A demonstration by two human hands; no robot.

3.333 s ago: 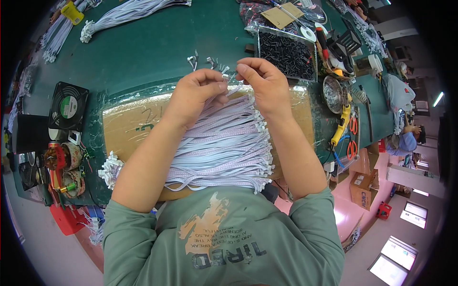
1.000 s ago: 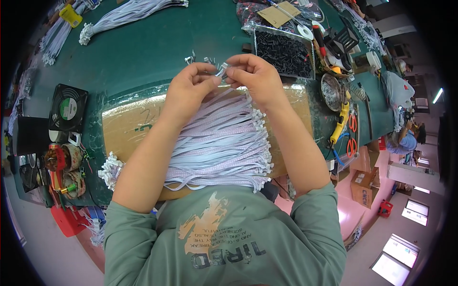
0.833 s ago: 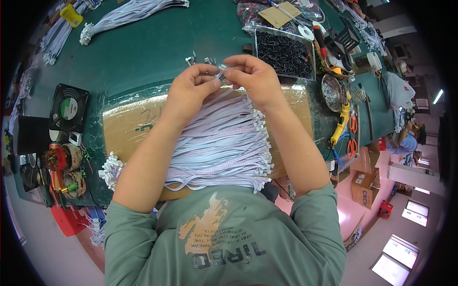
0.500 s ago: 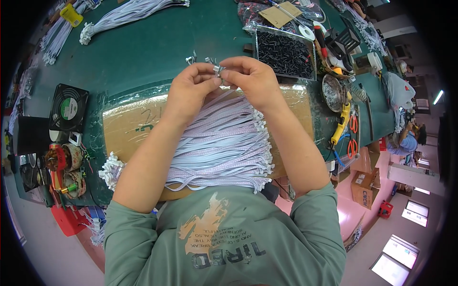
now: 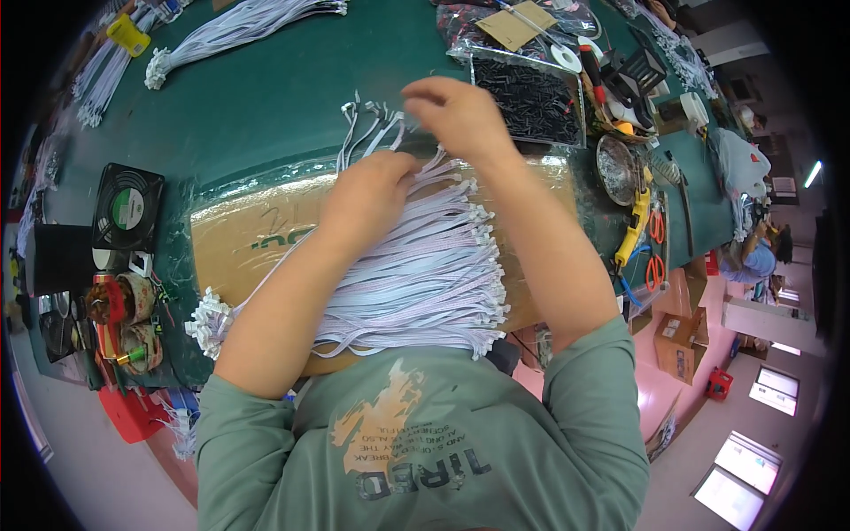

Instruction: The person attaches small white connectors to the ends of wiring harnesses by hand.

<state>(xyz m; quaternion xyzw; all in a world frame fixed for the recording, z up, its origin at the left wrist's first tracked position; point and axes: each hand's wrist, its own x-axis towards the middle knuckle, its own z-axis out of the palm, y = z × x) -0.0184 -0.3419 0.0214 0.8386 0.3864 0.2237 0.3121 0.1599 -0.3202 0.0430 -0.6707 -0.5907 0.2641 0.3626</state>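
A thick bundle of white flat cables (image 5: 407,274) lies across the cardboard in front of me, small white connectors along its right side. My left hand (image 5: 367,199) is closed at the bundle's far edge, apparently on a flat cable; its fingertips are partly hidden. Just beyond it, several loose cable ends (image 5: 372,124) with small connectors stick out over the green table. My right hand (image 5: 456,119) hovers to the right of those ends, fingers bent, a little apart and slightly blurred, with nothing visible in them. More white connectors (image 5: 211,323) gather beside my left forearm.
A clear tray of short black tubes (image 5: 527,97) stands beyond my right hand. Right of it are a metal dish (image 5: 617,168), a yellow-handled tool (image 5: 634,226) and orange scissors (image 5: 655,243). A black fan (image 5: 128,208) stands left; another cable bundle (image 5: 239,35) lies at the far side.
My hands have parted from their shared pinch on a small connector. The left has drawn nearer and turned down over the bundle; the right has lifted away. The loose cable ends now show more fully.
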